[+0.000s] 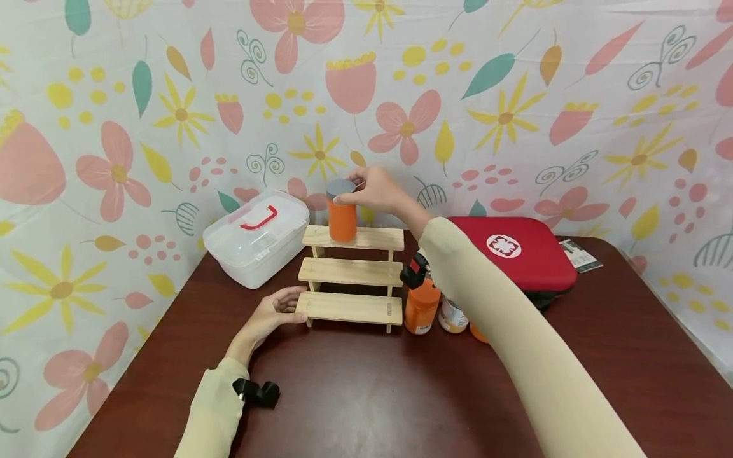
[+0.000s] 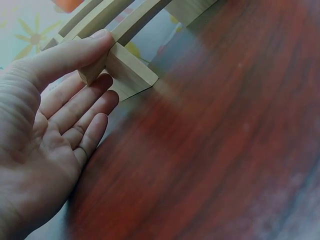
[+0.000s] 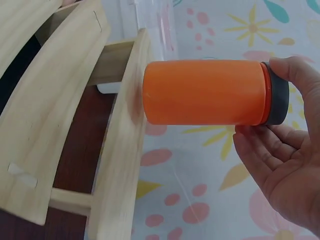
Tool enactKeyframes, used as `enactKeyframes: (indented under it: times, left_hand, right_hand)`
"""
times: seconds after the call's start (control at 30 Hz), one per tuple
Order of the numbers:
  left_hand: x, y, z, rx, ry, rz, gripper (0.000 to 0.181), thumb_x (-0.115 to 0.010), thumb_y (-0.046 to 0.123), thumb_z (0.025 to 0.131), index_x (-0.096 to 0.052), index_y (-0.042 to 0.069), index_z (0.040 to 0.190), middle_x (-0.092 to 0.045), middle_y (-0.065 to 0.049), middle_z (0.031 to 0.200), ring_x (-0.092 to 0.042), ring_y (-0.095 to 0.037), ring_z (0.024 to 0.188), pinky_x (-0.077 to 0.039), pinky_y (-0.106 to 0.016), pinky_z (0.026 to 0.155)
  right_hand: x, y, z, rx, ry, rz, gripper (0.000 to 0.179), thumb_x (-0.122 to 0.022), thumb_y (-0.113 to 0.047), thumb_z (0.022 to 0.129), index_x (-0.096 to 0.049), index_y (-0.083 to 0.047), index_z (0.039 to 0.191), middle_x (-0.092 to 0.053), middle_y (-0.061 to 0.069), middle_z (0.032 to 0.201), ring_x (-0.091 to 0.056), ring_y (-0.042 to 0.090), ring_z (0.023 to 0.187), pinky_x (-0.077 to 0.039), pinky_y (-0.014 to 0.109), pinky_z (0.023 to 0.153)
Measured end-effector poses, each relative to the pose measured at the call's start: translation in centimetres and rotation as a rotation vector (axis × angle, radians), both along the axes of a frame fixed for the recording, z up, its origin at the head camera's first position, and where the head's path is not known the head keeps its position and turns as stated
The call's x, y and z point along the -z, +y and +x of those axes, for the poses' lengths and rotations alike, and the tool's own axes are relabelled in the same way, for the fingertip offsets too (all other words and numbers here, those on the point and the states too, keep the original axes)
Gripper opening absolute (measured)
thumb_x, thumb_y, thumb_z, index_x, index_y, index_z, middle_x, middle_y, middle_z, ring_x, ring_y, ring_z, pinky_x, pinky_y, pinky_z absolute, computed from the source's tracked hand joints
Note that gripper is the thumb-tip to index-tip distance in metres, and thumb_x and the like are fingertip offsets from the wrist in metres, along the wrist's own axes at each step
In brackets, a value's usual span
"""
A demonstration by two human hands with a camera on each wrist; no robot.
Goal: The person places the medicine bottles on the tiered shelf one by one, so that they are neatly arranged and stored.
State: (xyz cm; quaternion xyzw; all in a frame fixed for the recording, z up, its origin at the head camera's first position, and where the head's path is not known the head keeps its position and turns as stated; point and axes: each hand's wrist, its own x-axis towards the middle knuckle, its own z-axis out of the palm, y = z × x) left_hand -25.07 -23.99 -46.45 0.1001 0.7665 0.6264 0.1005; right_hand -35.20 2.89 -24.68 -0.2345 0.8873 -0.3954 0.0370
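Note:
A three-step wooden display rack (image 1: 350,272) stands in the middle of the table. At its top step is an orange bottle (image 1: 342,222) with a dark grey lid, upright, its base touching or nearly touching the wood. My right hand (image 1: 375,191) grips the lid between thumb and fingers; the right wrist view shows the bottle (image 3: 205,92) sideways, with the fingertips at the lid end. My left hand (image 1: 275,313) holds the left end of the lowest step. In the left wrist view its thumb lies over the step's edge, with fingertips beneath.
Right of the rack stand another orange bottle (image 1: 422,308), a white-labelled jar (image 1: 452,317) and a partly hidden orange container (image 1: 478,333). Behind them sits a red first-aid case (image 1: 515,248), near a printed card (image 1: 579,256). A clear plastic box (image 1: 258,238) with a red handle is at the left.

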Motion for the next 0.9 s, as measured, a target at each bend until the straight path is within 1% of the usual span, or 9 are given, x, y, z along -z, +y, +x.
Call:
enactKeyframes:
  times: [0.13,0.23,0.3,0.47,0.57,0.7,0.8,0.9]
  left_hand:
    - [0.0,0.0,0.0,-0.002,0.002,-0.009,0.067,-0.077,0.008,0.080,-0.049,0.003,0.140,-0.055,-0.021,0.134,-0.059,-0.008,0.101,-0.051,-0.020,0.085]
    - [0.0,0.0,0.1,-0.005,-0.002,-0.009,0.067,-0.077,0.007,0.080,-0.049,0.002,0.140,-0.055,-0.021,0.133,-0.059,-0.008,0.101,-0.051,-0.020,0.085]
    - [0.1,0.0,0.2,-0.003,-0.002,-0.005,0.067,-0.077,0.006,0.080,-0.049,0.001,0.140,-0.056,-0.020,0.132,-0.059,-0.008,0.100,-0.051,-0.020,0.085]
    - [0.2,0.1,0.2,0.010,0.015,0.013,0.067,-0.077,0.005,0.080,-0.049,0.000,0.140,-0.057,-0.019,0.131,-0.059,-0.007,0.100,-0.051,-0.020,0.085]
    - [0.2,0.0,0.2,0.012,0.027,0.014,0.066,-0.077,0.005,0.080,-0.049,0.000,0.139,-0.056,-0.020,0.131,-0.060,-0.007,0.100,-0.051,-0.020,0.085]
    - [0.1,-0.1,0.2,0.001,0.034,0.010,0.065,-0.077,0.004,0.079,-0.049,-0.001,0.139,-0.057,-0.022,0.130,-0.060,-0.007,0.099,-0.051,-0.019,0.085]
    - [0.1,-0.1,0.3,0.004,0.028,0.007,0.066,-0.077,0.005,0.080,-0.049,0.000,0.139,-0.056,-0.021,0.131,-0.060,-0.007,0.099,-0.051,-0.019,0.085]
    - [0.1,0.1,0.3,0.007,0.025,0.006,0.066,-0.077,0.006,0.080,-0.049,0.000,0.140,-0.056,-0.021,0.132,-0.059,-0.007,0.100,-0.050,-0.019,0.086]
  right_hand:
    - [0.4,-1.1,0.0,0.010,0.011,-0.004,0.057,-0.074,-0.031,0.084,-0.055,-0.001,0.129,-0.063,0.015,0.125,-0.060,0.027,0.115,-0.049,0.038,0.100]
    - [0.8,-2.0,0.1,-0.010,0.019,-0.013,0.057,-0.073,-0.031,0.085,-0.056,0.000,0.130,-0.063,0.015,0.125,-0.061,0.026,0.115,-0.050,0.036,0.099]
    - [1.2,-2.5,0.0,-0.035,0.008,-0.040,0.055,-0.072,-0.028,0.086,-0.055,0.000,0.130,-0.063,0.015,0.125,-0.061,0.027,0.114,-0.051,0.035,0.097]
    - [1.6,-2.8,0.0,-0.021,-0.027,-0.099,0.051,-0.071,-0.026,0.087,-0.056,-0.003,0.129,-0.064,0.013,0.122,-0.062,0.025,0.111,-0.052,0.036,0.095]
    - [1.8,-2.9,0.0,-0.008,-0.038,-0.107,0.051,-0.072,-0.028,0.086,-0.056,-0.004,0.129,-0.064,0.012,0.123,-0.061,0.026,0.115,-0.052,0.037,0.096]
    - [2.1,-3.1,-0.2,-0.007,-0.060,-0.107,0.059,-0.071,-0.031,0.087,-0.051,-0.004,0.136,-0.059,0.012,0.131,-0.056,0.028,0.124,-0.049,0.039,0.101]
    - [2.3,-3.1,-0.3,-0.001,-0.081,-0.121,0.063,-0.070,-0.032,0.088,-0.047,-0.005,0.139,-0.055,0.012,0.135,-0.053,0.028,0.127,-0.047,0.040,0.104]
    - [2.6,-3.0,-0.3,0.003,-0.075,-0.135,0.057,-0.071,-0.032,0.088,-0.051,-0.007,0.135,-0.057,0.011,0.132,-0.054,0.028,0.125,-0.047,0.040,0.103]
